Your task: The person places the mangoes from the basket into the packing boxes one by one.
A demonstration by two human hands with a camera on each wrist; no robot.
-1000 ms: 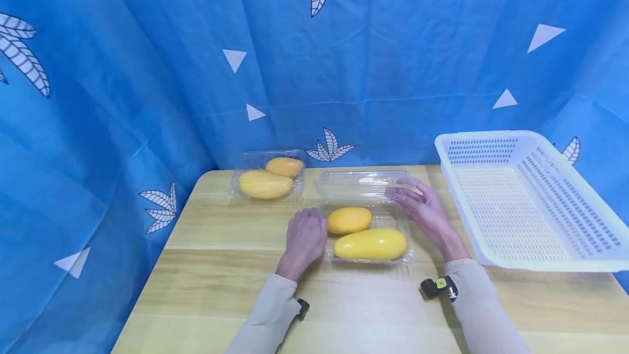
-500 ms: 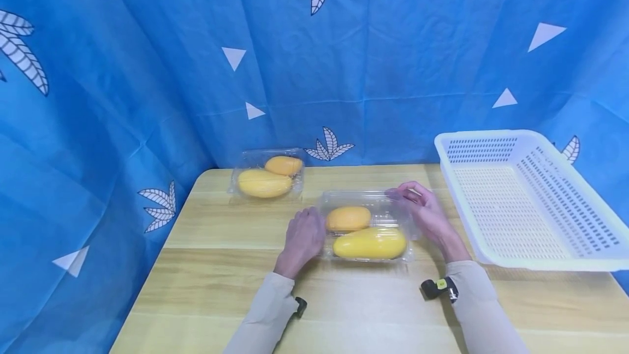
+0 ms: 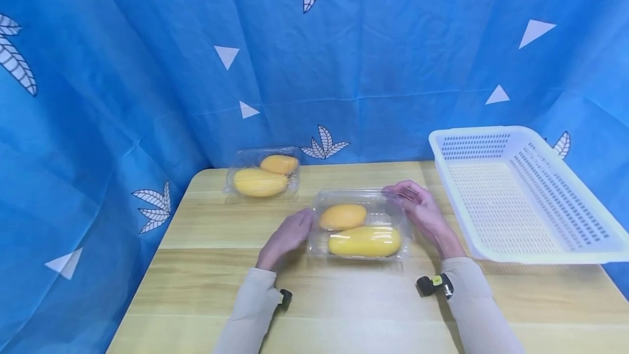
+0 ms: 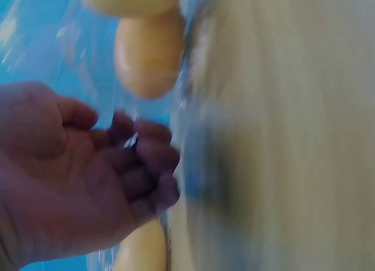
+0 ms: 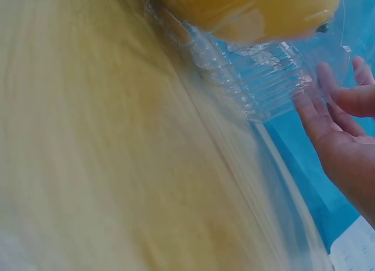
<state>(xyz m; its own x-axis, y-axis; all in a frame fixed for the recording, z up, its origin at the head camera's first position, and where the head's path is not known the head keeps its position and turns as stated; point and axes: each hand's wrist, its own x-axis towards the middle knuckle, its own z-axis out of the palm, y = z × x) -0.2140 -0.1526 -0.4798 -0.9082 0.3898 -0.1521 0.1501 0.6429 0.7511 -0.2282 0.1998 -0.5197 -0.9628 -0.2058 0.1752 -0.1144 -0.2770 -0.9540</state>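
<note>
A clear plastic clamshell box (image 3: 383, 209) sits on the table with its lid lowered over two fruits. An orange-yellow, mango-like fruit (image 3: 343, 217) lies behind a longer yellow fruit (image 3: 365, 241). At the back right corner my right hand (image 3: 420, 209) holds the box's plastic edge between thumb and fingers. The right wrist view shows those fingertips on the clear corner (image 5: 313, 86). Beside the box's left side is my left hand (image 3: 290, 231), its fingers loosely bent. In the left wrist view this hand (image 4: 88, 171) holds nothing; whether its fingertips touch the plastic cannot be told.
A second clear clamshell box (image 3: 228, 182) with two similar fruits stands at the table's back left. A white perforated basket (image 3: 449, 206) stands at the right. The wooden table (image 3: 363, 310) ends against a blue patterned curtain (image 3: 314, 64).
The lid, lying back behind the box a second ago, has come forward over the fruits with my right hand. My left hand has shifted slightly left, away from the box's side.
</note>
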